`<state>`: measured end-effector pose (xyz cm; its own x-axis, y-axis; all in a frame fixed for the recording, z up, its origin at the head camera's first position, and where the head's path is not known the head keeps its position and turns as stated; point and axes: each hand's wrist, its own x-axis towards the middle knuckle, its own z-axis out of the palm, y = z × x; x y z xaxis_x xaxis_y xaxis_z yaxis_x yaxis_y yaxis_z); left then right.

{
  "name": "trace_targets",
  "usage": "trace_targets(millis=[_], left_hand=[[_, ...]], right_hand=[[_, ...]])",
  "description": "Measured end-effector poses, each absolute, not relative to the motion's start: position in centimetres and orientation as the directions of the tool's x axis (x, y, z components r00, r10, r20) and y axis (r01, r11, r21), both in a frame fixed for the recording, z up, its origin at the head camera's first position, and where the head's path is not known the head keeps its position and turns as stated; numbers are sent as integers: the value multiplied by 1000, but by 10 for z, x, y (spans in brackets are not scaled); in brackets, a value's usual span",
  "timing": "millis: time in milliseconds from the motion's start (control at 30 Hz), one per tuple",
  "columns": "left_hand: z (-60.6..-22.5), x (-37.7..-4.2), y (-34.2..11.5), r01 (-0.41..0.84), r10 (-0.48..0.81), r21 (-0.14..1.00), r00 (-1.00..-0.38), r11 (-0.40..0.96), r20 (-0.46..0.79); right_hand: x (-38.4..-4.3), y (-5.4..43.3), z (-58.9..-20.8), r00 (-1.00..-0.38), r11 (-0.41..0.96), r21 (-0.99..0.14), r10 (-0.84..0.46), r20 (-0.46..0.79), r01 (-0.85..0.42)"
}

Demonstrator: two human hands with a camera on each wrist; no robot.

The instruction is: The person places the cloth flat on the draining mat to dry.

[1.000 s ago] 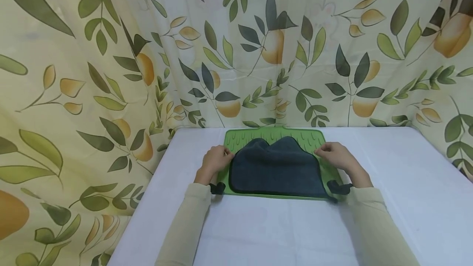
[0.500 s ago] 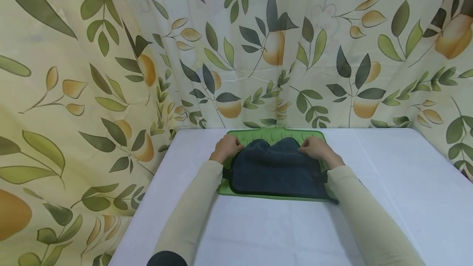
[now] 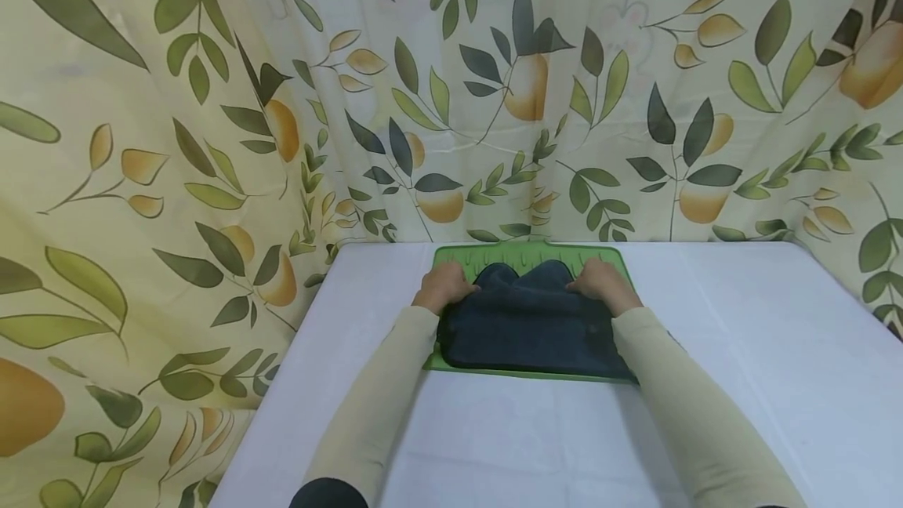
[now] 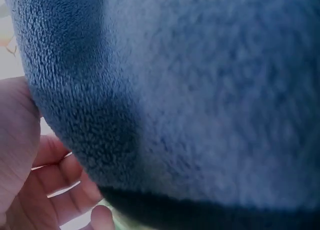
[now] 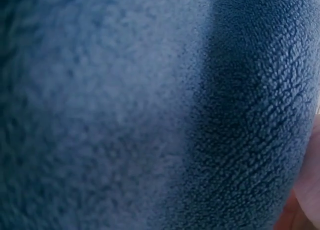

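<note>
Okay, cloth [image 3: 529, 328]: dark blue, lying on the green mat at the far edge of the desk, upper side humped into two rounded peaks with a dip between; fuzzy pile and a darker trim along one border show in the left wrist view.
Mat [image 3: 524, 259]: green, raised drop-shaped pattern, far rim right up at the desk's far edge, somewhat nearer its far left corner than its far right; near rim shows as a thin strip below the cloth.
Left hand [image 3: 446, 287]: at the cloth's upper left side, above the mat's left part; fingers bent in, not spread, thumb pointing inward, gripping the cloth's edge; fingertips partly behind the cloth in the left wrist view.
Right hand [image 3: 603, 286]: mirrors it at the upper right side; fingers curled, thumb side against the cloth, gripping its edge; the right wrist view gives just a sliver of hand at its right border, so exact finger placement unclear.
Sleeves [image 3: 381, 398]: pale beige, both forearms reaching in over the desk's near part; the right one overlaps the cloth's near right corner.
Desk [image 3: 762, 335]: white covering, faint creases, rounded far corners.
Curtain [image 3: 458, 100]: cream, orange fruit and green leaf print, behind the far edge and along the left edge.
</note>
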<state>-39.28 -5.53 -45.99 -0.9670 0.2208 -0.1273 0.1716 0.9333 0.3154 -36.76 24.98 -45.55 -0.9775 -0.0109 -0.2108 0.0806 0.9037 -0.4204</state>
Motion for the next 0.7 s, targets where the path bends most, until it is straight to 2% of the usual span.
trace_targets(millis=[167, 367, 700], left_hand=[[-457, -388, -50, 171, 223, 320, -965, 932, -135], [-458, -388, -47, 167, 225, 327, -963, 930, -150], [-456, -398, -60, 109, 187, 465, -974, 878, -126]], right_hand=[[-371, 254, -462, -981, 882, -466, -30, -193, 65], [-372, 263, -469, -985, 804, -593, -63, -158, 44], [-365, 280, -456, -984, 697, -716, -90, -153, 47]])
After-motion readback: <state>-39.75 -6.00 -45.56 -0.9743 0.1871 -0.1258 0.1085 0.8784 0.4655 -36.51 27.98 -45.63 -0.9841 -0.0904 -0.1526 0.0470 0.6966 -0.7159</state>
